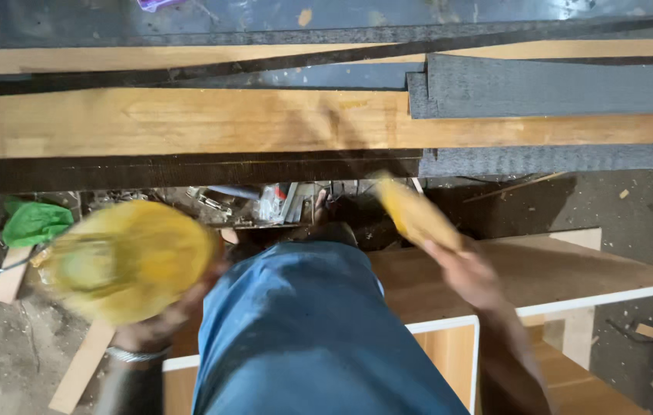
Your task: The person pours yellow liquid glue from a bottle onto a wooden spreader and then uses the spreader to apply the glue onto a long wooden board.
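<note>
The left hand (pixel 159 323) grips a round yellow container (pixel 128 260) from below. The fingers are wrapped around its underside, and a metal bracelet (pixel 136 354) sits on the wrist. The container is blurred, so its contents cannot be told. It is held low at the left, above the dusty floor (pixel 4 353) and beside the blue-clad leg (pixel 303 330).

The right hand (pixel 469 273) pinches a yellow piece (pixel 416 214) at its lower end — the fingers are pressed together on it. The piece is blurred and tilted, its free end pointing up and to the left. It is held over the corner of a light wooden cabinet panel (pixel 572 277) with a white edge.

Surroundings:
- Long wooden boards (pixel 188 121) and dark strips (pixel 557 86) lie side by side across the top of the view.
- A green bag (pixel 33 223) lies at the left — just beside the container.
- Small tools and scraps (pixel 273 201) lie on the floor between the two hands; their kinds cannot be told.
</note>
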